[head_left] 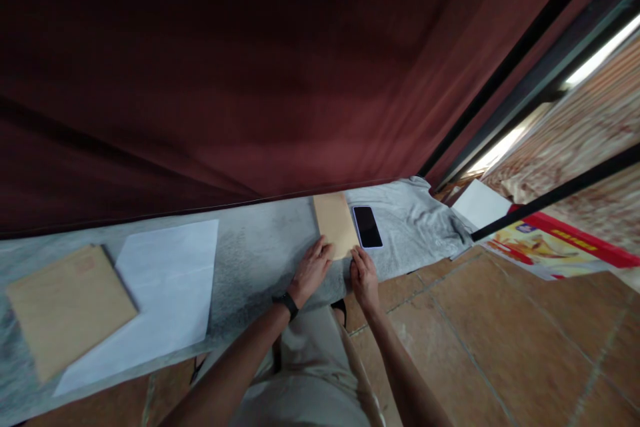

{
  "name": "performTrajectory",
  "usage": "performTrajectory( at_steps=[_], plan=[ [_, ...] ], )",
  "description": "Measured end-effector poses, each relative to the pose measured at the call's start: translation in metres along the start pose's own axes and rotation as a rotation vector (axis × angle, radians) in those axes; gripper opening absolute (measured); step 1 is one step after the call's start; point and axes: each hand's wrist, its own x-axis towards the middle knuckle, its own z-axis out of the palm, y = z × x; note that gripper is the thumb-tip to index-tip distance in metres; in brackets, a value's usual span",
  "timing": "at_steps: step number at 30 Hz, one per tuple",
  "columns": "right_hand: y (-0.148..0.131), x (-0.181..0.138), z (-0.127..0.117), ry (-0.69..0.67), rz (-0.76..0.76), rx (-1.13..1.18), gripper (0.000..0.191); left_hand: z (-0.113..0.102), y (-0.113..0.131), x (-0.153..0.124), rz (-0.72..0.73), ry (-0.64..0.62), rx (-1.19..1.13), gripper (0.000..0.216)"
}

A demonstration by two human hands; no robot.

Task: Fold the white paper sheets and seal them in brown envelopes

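Note:
A small tan paper envelope (336,221) lies on the grey cloth in front of me. My left hand (314,269) is at its near left corner, with the fingers closed on the paper's edge. At the near right corner my right hand (365,277) pinches the paper between thumb and fingers. A phone (368,227) with a dark screen and a pale case rests just right of the envelope, close to my right hand. Over on the left, several brown envelopes (73,307) form a stack that partly covers white paper sheets (167,287).
The grey cloth (260,233) covers a long narrow bench. Behind it hangs a dark red curtain (280,100). To the right are black metal bars (505,73), a white box (481,203) and a red and yellow printed package (555,243) above the tiled floor (480,333).

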Motion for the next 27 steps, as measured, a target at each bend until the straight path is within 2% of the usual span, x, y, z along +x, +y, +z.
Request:
performTrajectory(
  at_steps=[9, 16, 19, 21, 24, 27],
  plan=[
    [0.003, -0.004, 0.002, -0.021, -0.042, -0.048, 0.042, -0.009, 0.008, -0.003, 0.02, -0.033, 0.058, 0.036],
    [-0.004, -0.001, -0.009, -0.037, -0.102, -0.066, 0.043, -0.018, 0.012, -0.016, 0.039, 0.021, 0.016, 0.052],
    [-0.013, -0.005, -0.012, -0.033, -0.171, -0.053, 0.045, -0.022, 0.003, -0.042, 0.015, 0.079, 0.033, 0.055],
    [-0.02, -0.012, -0.01, -0.046, -0.234, -0.015, 0.048, -0.026, -0.011, -0.068, -0.041, 0.135, 0.053, 0.054],
    [-0.038, -0.024, 0.001, -0.107, -0.32, 0.059, 0.051, -0.043, -0.044, -0.117, -0.165, 0.268, 0.092, 0.051],
    [-0.064, -0.033, 0.019, -0.191, -0.35, 0.121, 0.049, -0.073, -0.081, -0.17, -0.335, 0.454, 0.172, 0.048]
  ],
)
